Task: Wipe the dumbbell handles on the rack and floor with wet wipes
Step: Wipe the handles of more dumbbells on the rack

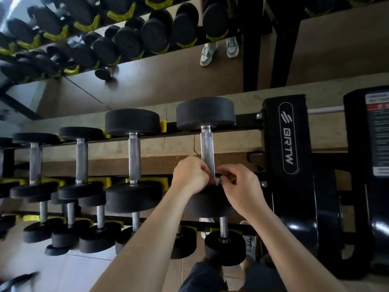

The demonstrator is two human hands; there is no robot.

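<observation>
The knurled silver dumbbell handle [207,150] rests on the black metal rack [271,144], pointing away from us. At its near end our left hand [190,175] and right hand [242,186], fingers curled, pinch a white wet wipe [216,181]; bare steel lies beyond.

On the upper tier of the rack [284,133] we have a row of dumbbells lying side by side, handles running front to back. The rightmost dumbbell handle [207,148] lies just left of the rack's upright. Our left hand [189,175] is left of that handle's near end and our right hand [242,186] right of it, with the wipe [216,182] pinched between them. The lower dumbbells [224,245] lie on the tier beneath, and a mirror [147,70] stands behind
</observation>
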